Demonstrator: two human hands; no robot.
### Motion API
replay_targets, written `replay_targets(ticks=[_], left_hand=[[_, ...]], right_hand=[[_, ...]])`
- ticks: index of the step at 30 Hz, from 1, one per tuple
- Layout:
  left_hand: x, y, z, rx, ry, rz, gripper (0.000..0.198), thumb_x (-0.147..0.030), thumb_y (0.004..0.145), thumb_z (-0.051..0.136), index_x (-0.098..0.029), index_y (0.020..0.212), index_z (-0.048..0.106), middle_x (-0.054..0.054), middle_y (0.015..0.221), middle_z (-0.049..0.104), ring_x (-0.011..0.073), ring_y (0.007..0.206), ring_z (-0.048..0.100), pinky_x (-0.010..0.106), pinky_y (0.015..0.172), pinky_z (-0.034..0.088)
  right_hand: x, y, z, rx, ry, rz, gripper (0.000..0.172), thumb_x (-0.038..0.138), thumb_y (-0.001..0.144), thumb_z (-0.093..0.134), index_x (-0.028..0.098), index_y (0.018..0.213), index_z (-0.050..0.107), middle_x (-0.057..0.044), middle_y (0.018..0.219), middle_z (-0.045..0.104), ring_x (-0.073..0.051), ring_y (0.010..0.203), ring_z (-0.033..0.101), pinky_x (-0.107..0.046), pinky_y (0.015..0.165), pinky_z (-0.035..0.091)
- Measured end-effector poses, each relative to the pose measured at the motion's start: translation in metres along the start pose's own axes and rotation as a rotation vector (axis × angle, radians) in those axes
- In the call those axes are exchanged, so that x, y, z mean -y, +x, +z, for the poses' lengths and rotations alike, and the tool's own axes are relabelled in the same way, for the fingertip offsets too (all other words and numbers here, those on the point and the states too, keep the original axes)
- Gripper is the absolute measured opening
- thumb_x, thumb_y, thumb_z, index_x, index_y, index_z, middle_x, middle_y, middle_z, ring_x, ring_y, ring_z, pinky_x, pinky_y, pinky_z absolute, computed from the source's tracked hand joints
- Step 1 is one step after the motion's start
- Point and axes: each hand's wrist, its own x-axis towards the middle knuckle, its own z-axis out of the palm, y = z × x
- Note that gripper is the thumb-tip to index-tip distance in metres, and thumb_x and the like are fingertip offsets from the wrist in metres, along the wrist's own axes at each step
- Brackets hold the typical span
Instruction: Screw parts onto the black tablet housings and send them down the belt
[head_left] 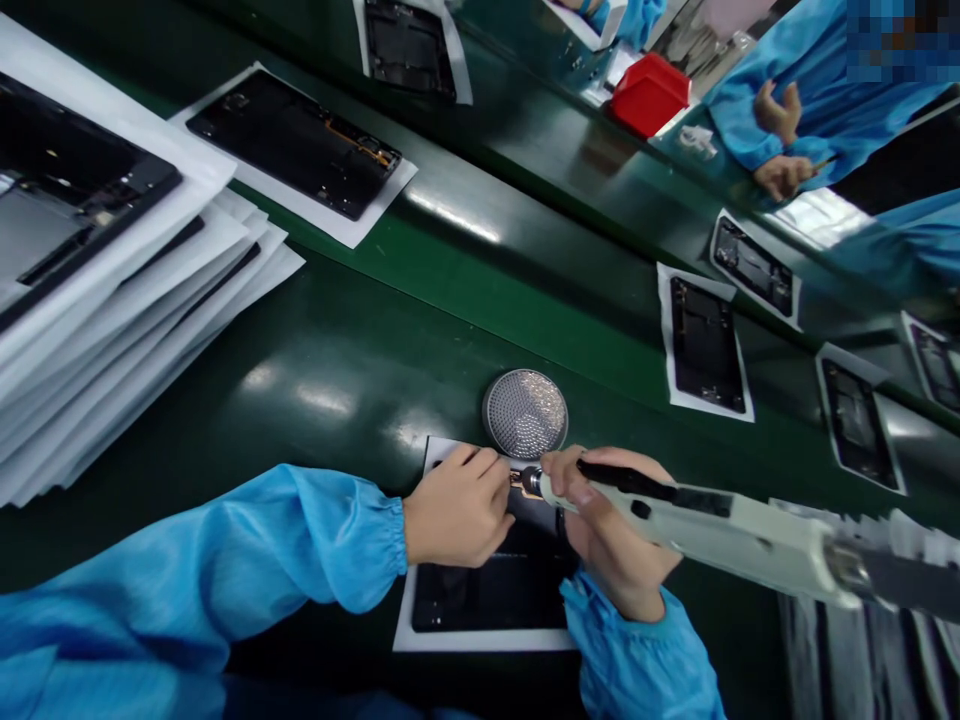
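Note:
My right hand (619, 530) is wrapped round a pale electric screwdriver (735, 530), its tip pointing left over a black tablet housing (491, 590). The housing lies on a white sheet (480, 640) in front of me. Close to the screwdriver's tip, my left hand (459, 505) rests over the upper part of the housing with its fingers curled together. Whatever those fingertips hold, if anything, is hidden. Just beyond both hands sits a round dish (525, 412) with a dimpled grey surface holding small shiny bits, probably screws.
At the left rises a stack of housings between white sheets (135, 340); another stack (862, 620) is at the lower right. Several housings on sheets, such as one housing (296, 140), lie along the green belt (480, 285). Across it are a red bin (651, 95) and a co-worker's hands (784, 145).

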Motion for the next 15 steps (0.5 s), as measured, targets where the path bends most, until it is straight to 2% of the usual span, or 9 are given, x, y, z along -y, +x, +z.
replay_targets(ticks=[4,11,15], left_hand=[[-0.0001,0.0001,0.0003,0.006,0.008,0.001,0.034,-0.033,0.098,0.049,-0.006,0.095,0.069,0.016,0.099,0.061,0.0293,0.098,0.053,0.042,0.082,0.042],[-0.0007,0.0016,0.0003,-0.003,0.009,0.009,0.033,-0.032,0.098,0.048,-0.007,0.093,0.069,0.015,0.096,0.061,0.0288,0.095,0.054,0.042,0.078,0.039],[-0.0006,0.0012,0.0006,-0.004,0.007,0.006,0.032,-0.032,0.097,0.049,-0.008,0.091,0.069,0.015,0.095,0.061,0.0277,0.093,0.053,0.041,0.076,0.038]], right_hand=[[-0.0054,-0.0011,-0.0001,-0.033,-0.038,0.07,0.022,0.013,0.08,0.068,0.024,0.099,0.068,0.001,0.069,0.064,-0.017,0.065,0.063,-0.043,0.074,0.055],[-0.0083,-0.0013,-0.0035,0.007,-0.038,0.043,0.026,0.011,0.081,0.064,0.024,0.103,0.066,0.002,0.068,0.064,-0.017,0.065,0.062,-0.046,0.079,0.055],[-0.0085,-0.0015,-0.0025,0.009,-0.062,0.058,0.024,0.013,0.082,0.064,0.025,0.103,0.065,0.001,0.069,0.063,-0.018,0.067,0.062,-0.046,0.075,0.055]])
